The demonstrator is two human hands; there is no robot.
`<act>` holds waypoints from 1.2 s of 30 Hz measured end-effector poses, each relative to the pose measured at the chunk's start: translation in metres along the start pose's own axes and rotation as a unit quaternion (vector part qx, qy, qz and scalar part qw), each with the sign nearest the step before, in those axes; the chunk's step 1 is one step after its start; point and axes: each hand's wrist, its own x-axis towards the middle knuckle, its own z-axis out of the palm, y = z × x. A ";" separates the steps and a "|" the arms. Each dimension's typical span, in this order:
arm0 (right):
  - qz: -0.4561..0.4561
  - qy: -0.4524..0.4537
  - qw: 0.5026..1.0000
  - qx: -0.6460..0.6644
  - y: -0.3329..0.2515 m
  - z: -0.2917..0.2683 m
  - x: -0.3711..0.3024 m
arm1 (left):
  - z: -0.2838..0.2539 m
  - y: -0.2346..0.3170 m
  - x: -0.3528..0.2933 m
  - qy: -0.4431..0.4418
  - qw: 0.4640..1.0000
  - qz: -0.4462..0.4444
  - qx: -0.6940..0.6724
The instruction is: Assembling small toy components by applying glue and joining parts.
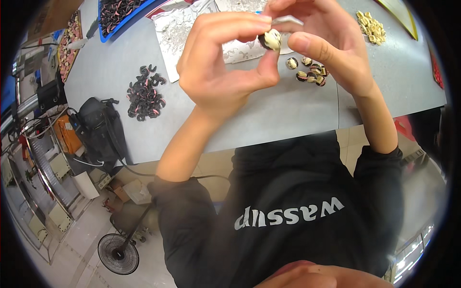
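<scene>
My left hand (216, 57) pinches a small rounded piece (272, 40), black at one side and cream-coloured on the other, between thumb and fingertips above the table. Close beside it, my right hand (336, 48) is curled, with a thin silver-grey metal tool (289, 20) at its fingers; the tool's exact kind cannot be made out. Below the right hand lie several small black, pink and cream pieces (314, 73), similar to the held one. Left of my left forearm is a pile of small curved black and pink pieces (145, 93).
White sheets with grey smears (175, 45) lie behind my hands. A blue tray (108, 30) of dark pieces stands at the far left, and a pile of cream pieces (371, 28) at the far right. A black bag (98, 129) is at the table's left edge; a fan (118, 253) stands lower left.
</scene>
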 end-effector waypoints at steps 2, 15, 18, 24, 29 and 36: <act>0.146 0.015 0.983 0.110 -0.009 0.000 -0.002 | -0.009 -0.001 0.003 -0.083 0.980 0.125 0.129; -0.327 -0.384 0.861 0.064 0.055 -0.035 0.044 | 0.003 0.008 0.006 -0.032 0.978 0.172 0.112; -0.322 -0.385 0.863 0.060 0.042 -0.029 0.031 | 0.002 0.009 0.003 -0.029 0.978 0.176 0.112; 0.078 -0.121 0.970 0.194 0.030 -0.013 0.001 | 0.002 0.010 -0.001 -0.035 0.984 0.143 0.096; 0.109 -0.149 0.957 0.224 0.027 -0.010 0.000 | -0.005 0.016 0.003 -0.096 0.973 0.166 0.126; 0.087 -0.166 0.955 0.232 0.036 -0.014 0.002 | 0.003 0.011 -0.002 -0.019 0.978 0.168 0.119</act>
